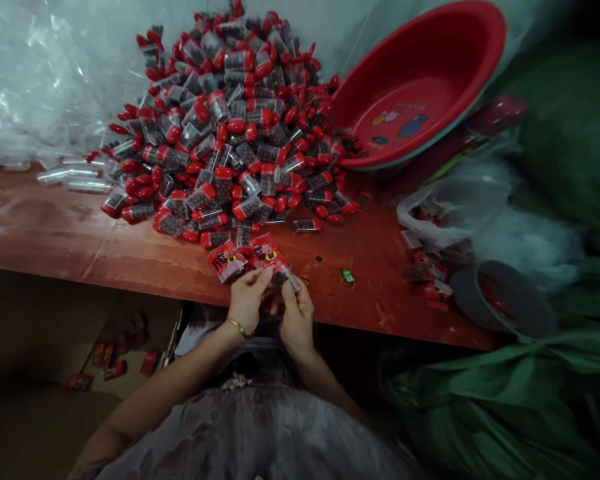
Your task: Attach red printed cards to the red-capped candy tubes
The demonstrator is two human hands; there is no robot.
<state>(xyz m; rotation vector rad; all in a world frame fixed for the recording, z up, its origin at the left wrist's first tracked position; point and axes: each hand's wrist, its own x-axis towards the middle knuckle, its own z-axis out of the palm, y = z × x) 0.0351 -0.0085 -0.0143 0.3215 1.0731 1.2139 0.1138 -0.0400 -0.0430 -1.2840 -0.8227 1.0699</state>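
Observation:
At the front edge of the table both hands are close together. My left hand (247,299), with a gold bangle at the wrist, pinches the lower edge of a red printed packet (264,249). My right hand (298,319) has its thumb and fingers closed on a small clear tube (285,275), which meets the packet's lower right side. Fingers cover part of both. Left of the packet lies a stack of similar red printed packets (227,261). Behind them rises a large heap of clear tubes with red caps and dark contents (230,133).
A red basin (420,87) tilts against the heap's right side. Farther right are a clear plastic bag (455,207), a grey bowl (503,300) and green cloth (500,400). Clear plastic (45,80) fills the left back. Red packets (113,357) lie in a carton below the table (345,253).

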